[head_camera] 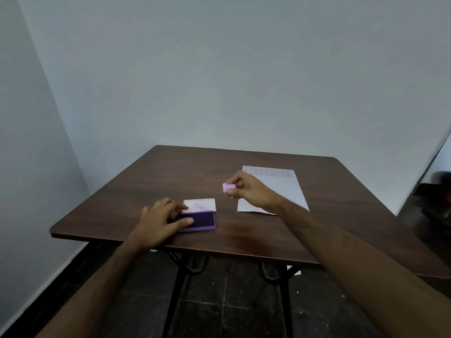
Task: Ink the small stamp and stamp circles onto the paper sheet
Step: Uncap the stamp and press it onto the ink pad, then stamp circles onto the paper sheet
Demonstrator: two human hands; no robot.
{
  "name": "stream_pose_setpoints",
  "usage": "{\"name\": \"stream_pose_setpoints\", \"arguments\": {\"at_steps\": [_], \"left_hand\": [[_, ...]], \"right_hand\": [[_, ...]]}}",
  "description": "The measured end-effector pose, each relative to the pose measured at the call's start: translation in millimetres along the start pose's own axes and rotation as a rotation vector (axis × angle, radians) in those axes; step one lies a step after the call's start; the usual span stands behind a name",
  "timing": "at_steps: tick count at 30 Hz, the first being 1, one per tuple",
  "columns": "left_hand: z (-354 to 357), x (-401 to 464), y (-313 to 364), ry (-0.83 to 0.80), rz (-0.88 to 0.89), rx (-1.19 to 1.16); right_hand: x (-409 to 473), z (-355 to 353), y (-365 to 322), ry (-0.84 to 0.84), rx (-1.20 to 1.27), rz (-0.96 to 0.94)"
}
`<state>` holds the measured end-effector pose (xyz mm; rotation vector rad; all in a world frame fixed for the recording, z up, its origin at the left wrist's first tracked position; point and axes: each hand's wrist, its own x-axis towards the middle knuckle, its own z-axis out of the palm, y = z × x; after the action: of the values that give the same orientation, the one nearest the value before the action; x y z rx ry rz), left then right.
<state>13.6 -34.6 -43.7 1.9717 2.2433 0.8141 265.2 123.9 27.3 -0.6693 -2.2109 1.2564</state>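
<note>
Right hand (pixel 246 191), frame centre: fingers pinched on small stamp (pixel 228 187), left of paper sheet (pixel 285 189). Left hand (pixel 158 223), lower left, fingers spread, resting on open ink pad (pixel 202 222).

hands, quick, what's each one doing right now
left hand: open, fingers resting on the purple rectangular ink pad
right hand: closed on the small lilac stamp
</note>
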Motion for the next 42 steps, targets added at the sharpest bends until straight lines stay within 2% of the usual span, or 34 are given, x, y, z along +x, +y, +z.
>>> {"name": "stream_pose_setpoints", "arguments": {"at_steps": [4,7,9,14,20,26,35,39,42], "left_hand": [[2,7,9,0.042,-0.017,0.027],[9,24,36,0.024,0.074,0.134],[17,39,59,0.014,0.150,0.179],[37,68,105,-0.053,0.255,0.234],[61,79,131,-0.143,0.232,0.218],[76,76,143,-0.139,0.235,0.180],[97,70,161,-0.209,0.252,0.166],[102,64,166,-0.137,0.334,0.211],[105,63,167,-0.081,0.378,0.214]], "right_hand": [[-14,-34,30,0.247,0.114,0.131],[-22,-45,49,0.403,-0.074,0.163],[-25,-47,57,0.438,-0.170,0.154],[-34,-46,71,0.361,-0.274,0.216],[-71,-66,78,0.318,-0.273,0.209],[-131,-105,79,0.169,-0.256,0.154],[-182,-171,101,0.017,0.101,0.153],[-177,-188,107,0.087,0.174,0.153],[-167,-188,97,0.137,0.326,0.147]]}}
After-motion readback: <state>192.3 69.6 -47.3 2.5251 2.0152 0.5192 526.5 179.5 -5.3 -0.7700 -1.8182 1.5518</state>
